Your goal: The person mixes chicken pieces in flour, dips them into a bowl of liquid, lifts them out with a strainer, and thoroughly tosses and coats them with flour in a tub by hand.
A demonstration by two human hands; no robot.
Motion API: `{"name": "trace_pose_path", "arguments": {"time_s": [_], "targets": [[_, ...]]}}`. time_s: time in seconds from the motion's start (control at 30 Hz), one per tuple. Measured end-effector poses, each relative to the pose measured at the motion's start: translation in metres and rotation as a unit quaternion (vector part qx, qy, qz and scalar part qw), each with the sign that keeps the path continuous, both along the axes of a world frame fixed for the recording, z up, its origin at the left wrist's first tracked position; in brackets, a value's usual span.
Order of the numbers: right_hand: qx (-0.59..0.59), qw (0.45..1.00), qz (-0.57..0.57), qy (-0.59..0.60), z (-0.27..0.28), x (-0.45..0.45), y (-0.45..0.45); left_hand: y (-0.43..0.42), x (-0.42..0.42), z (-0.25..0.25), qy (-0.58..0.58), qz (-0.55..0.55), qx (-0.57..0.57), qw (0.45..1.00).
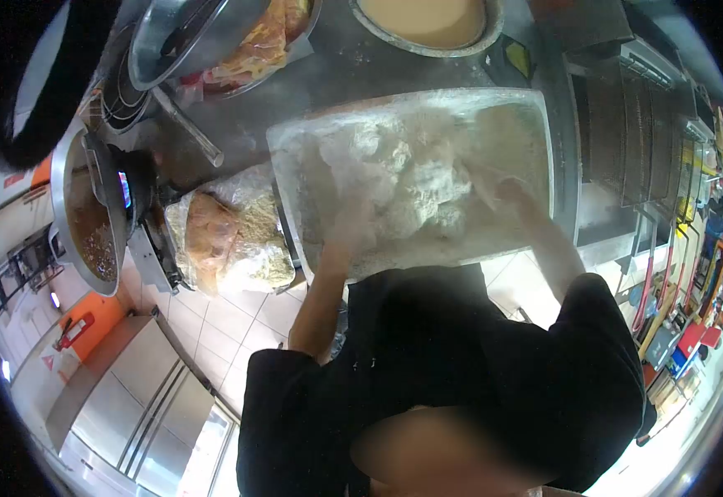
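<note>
A wide rectangular tray (551, 157) holds white flour and pale, flour-coated lumps (427, 186) heaped in its middle. My left hand (353, 219) is inside the tray, at the left side of the heap, smeared by motion and dusted with flour. On the heap's right side is my right hand (502, 192), also blurred. Flour and blur hide the fingers of both hands, so I cannot make out what they hold.
Left of the tray, pieces of raw meat (212, 232) lie on crumbly, plastic-wrapped stuff. A metal bowl (71, 240) sits at the far left. Beyond the tray are a bowl of beige liquid (494, 33) and more bowls with raw meat (274, 41). Wire baskets (647, 124) stand right.
</note>
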State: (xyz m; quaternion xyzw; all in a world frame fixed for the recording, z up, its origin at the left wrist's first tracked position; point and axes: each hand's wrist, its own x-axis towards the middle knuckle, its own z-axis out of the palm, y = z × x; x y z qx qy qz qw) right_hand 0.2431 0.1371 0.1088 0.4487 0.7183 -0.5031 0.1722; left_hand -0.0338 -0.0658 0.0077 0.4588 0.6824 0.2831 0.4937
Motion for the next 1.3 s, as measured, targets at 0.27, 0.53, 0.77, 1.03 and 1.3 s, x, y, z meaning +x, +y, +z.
{"name": "trace_pose_path", "arguments": {"time_s": [0.27,0.53,0.77,1.03,1.3], "targets": [[0.310,0.854,0.395,0.136,0.005,-0.019,0.006,0.047,0.002,0.059,-0.238,0.067,0.007,0.969],[-0.067,0.984,-0.128,0.107,-0.025,-0.029,0.072,0.068,-0.046,0.016,0.259,0.120,-0.029,0.958],[-0.281,0.953,-0.072,0.084,-0.017,-0.132,0.053,0.107,-0.030,0.094,0.271,0.190,-0.041,0.943],[0.152,0.959,0.227,-0.078,0.056,-0.005,0.059,0.034,-0.042,0.116,-0.309,0.395,-0.019,0.865],[0.088,0.995,0.036,-0.032,-0.058,-0.017,0.010,-0.007,-0.004,0.077,-0.213,0.203,-0.004,0.956]]}}
